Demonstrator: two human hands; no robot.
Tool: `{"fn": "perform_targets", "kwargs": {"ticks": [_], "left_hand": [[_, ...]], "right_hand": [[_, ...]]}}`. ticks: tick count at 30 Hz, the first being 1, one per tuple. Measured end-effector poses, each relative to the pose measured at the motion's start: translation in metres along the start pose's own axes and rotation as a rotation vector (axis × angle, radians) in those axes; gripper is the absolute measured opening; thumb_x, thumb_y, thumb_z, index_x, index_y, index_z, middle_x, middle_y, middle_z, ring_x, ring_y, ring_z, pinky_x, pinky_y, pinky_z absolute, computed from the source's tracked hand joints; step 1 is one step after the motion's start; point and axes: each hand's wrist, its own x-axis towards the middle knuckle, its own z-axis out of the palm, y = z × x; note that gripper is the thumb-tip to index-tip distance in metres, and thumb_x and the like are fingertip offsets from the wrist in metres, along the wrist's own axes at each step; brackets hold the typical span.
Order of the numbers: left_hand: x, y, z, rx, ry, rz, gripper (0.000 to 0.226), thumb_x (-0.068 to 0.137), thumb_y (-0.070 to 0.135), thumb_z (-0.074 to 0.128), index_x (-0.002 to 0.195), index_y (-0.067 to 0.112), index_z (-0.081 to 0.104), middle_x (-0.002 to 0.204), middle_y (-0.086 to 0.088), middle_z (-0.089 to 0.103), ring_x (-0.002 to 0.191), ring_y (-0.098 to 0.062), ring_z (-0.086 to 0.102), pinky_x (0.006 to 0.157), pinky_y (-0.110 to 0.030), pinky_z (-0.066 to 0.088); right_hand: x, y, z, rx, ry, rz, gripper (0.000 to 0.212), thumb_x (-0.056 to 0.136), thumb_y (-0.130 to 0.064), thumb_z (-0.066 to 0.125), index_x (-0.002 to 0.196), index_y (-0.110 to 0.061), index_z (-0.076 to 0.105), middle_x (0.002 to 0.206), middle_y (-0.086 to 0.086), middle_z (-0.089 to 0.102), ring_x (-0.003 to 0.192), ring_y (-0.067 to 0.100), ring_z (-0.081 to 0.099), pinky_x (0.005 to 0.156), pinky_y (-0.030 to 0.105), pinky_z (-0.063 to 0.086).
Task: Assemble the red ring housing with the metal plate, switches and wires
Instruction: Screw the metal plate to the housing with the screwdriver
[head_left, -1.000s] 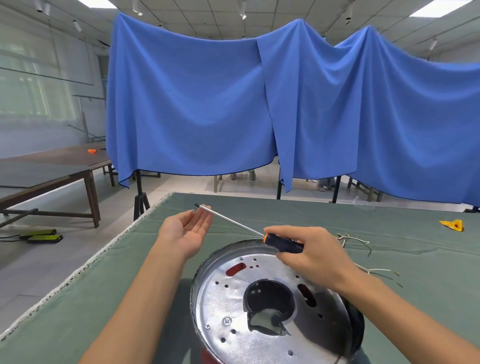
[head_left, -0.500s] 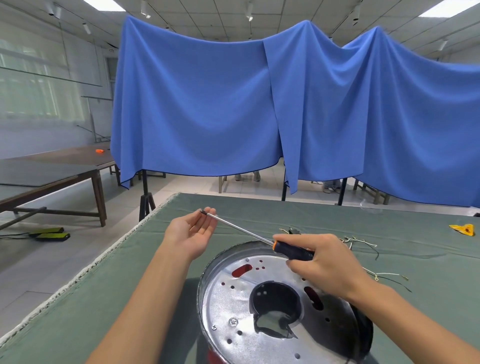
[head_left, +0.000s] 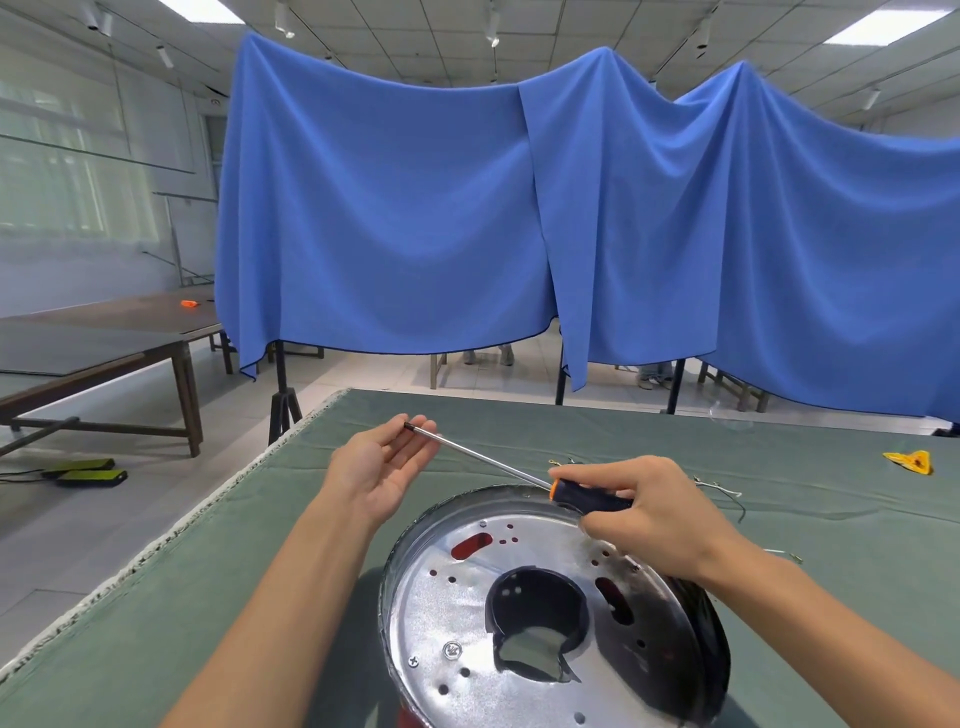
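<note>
Now, driver (head_left: 488, 460): shaft runs from right hand (head_left: 644, 514) up-left to left hand (head_left: 379, 467).
Right hand: fingers clamped on the handle.
Left hand: palm up, fingers relaxed and apart, tip at its fingertips.
Plate (head_left: 519, 623): just below both hands, nearer the right; red housing beneath.
Count: one driver, one plate, two screws seated, several loose wires (head_left: 722, 488) beyond the right hand.

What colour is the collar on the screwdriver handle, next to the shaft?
Orange, on a black handle: the screwdriver shows clearly in the head view.
</note>
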Motion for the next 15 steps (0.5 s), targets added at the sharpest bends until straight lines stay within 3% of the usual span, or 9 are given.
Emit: {"fn": "perform_targets", "kwargs": {"ticks": [2,5,8,11,15], "left_hand": [[-0.001,-0.002,0.003,-0.022,0.001,0.008,0.014,0.096,0.0,0.047,0.087,-0.004,0.056,0.069,-0.016,0.068,0.06,-0.024,0.07,0.059,-0.039,0.059],[-0.002,-0.006,0.006,-0.04,0.008,0.037,0.015,0.096,0.002,0.048,0.086,-0.004,0.056,0.066,-0.016,0.07,0.066,-0.026,0.07,0.059,-0.039,0.06],[-0.005,-0.01,0.01,-0.037,0.005,0.04,0.017,0.097,0.005,0.048,0.085,-0.004,0.056,0.068,-0.016,0.07,0.069,-0.026,0.069,0.072,-0.042,0.059],[-0.011,-0.016,0.016,-0.031,0.0,0.017,0.018,0.098,0.008,0.047,0.089,-0.005,0.055,0.085,-0.019,0.066,0.08,-0.029,0.065,0.087,-0.044,0.053],[-0.025,-0.035,0.033,0.167,-0.083,0.014,0.019,0.098,0.008,0.047,0.094,-0.007,0.056,0.089,-0.02,0.068,0.075,-0.028,0.07,0.066,-0.035,0.058]], "right_hand": [[0.003,0.002,-0.004,0.1,-0.037,0.039,0.049,0.067,-0.01,0.065,0.091,-0.052,0.071,0.089,-0.019,0.073,0.071,0.013,0.067,0.066,0.029,0.056],[0.006,0.002,-0.009,0.263,-0.112,0.11,0.044,0.07,-0.001,0.07,0.088,-0.04,0.076,0.074,-0.003,0.074,0.05,0.019,0.052,0.048,0.022,0.044],[0.005,0.002,-0.012,0.368,-0.177,0.167,0.039,0.07,0.0,0.071,0.091,-0.032,0.077,0.074,0.01,0.073,0.043,0.02,0.051,0.046,0.019,0.044],[0.002,0.004,-0.01,0.393,-0.182,0.191,0.039,0.072,-0.002,0.073,0.097,-0.033,0.076,0.079,0.015,0.073,0.046,0.022,0.054,0.049,0.021,0.047],[0.002,0.001,-0.001,0.461,-0.163,0.192,0.036,0.077,-0.004,0.07,0.103,-0.029,0.072,0.083,0.009,0.075,0.051,0.022,0.06,0.054,0.023,0.051]]}}
